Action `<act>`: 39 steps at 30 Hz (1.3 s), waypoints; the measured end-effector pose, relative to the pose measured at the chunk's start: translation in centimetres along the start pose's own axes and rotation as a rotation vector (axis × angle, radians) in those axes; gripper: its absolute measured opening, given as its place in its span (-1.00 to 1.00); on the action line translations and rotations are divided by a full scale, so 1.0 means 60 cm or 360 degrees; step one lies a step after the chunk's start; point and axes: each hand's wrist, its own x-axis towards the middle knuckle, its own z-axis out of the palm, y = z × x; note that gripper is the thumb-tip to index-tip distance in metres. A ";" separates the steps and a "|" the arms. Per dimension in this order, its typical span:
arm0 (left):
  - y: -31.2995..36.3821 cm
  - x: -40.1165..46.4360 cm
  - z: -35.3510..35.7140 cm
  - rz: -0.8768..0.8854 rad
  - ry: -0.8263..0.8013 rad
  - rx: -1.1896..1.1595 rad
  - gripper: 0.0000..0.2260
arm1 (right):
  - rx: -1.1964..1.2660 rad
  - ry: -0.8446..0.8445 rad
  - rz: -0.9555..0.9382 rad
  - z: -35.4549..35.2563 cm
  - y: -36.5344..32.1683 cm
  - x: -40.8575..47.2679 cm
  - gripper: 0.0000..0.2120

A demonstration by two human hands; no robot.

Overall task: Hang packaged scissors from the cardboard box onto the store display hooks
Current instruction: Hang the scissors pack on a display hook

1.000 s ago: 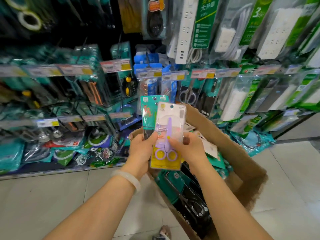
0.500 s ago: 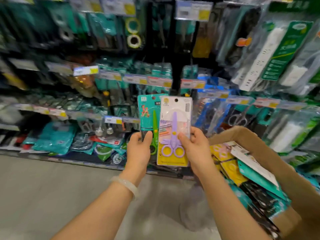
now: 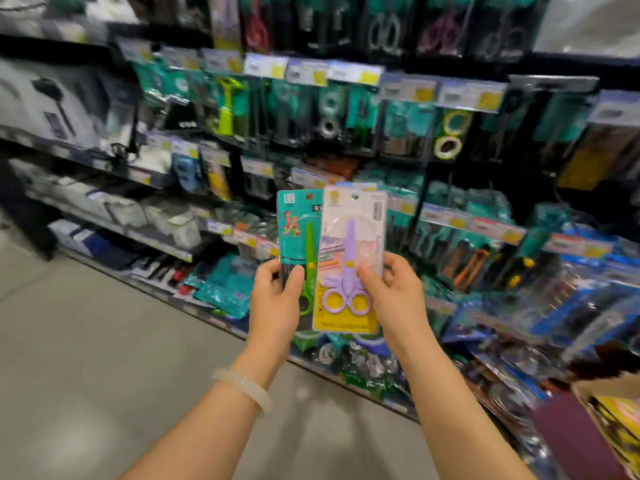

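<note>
Two scissors packs are held upright in front of the display. My left hand point(image 3: 277, 299) grips the teal pack with green scissors point(image 3: 296, 226) by its lower part. My right hand point(image 3: 394, 296) grips the white and yellow pack with purple scissors point(image 3: 349, 258), which overlaps the teal pack's right edge. The cardboard box point(image 3: 609, 386) shows only as a corner at the lower right, with yellow packs inside. Behind the packs, rows of display hooks point(image 3: 332, 109) carry hanging goods under price tags.
Shelves with white and dark goods point(image 3: 114, 216) run along the left. Blue and teal packs point(image 3: 571, 306) lie on the low shelf at the right. Grey floor tiles point(image 3: 86, 341) spread at the lower left. A pale bangle point(image 3: 246, 386) sits on my left wrist.
The view has swung left and up: the cardboard box has slid to the lower right corner. Both hands still hold the two packs side by side, now before higher hook rows.
</note>
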 end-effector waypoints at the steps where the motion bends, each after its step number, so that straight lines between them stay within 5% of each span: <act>1: 0.013 0.012 -0.016 0.0032 0.0022 -0.0019 -0.95 | -0.0002 -0.0028 -0.0025 0.023 -0.008 0.007 -0.86; 17: 0.076 0.273 -0.158 0.0004 0.0261 -0.0197 -0.93 | -0.0019 -0.0239 -0.0196 0.308 -0.030 0.198 -0.76; 39: 0.260 0.701 -0.178 0.0425 0.0017 -0.0371 -0.91 | 0.0068 -0.0097 -0.0625 0.535 -0.189 0.518 -0.70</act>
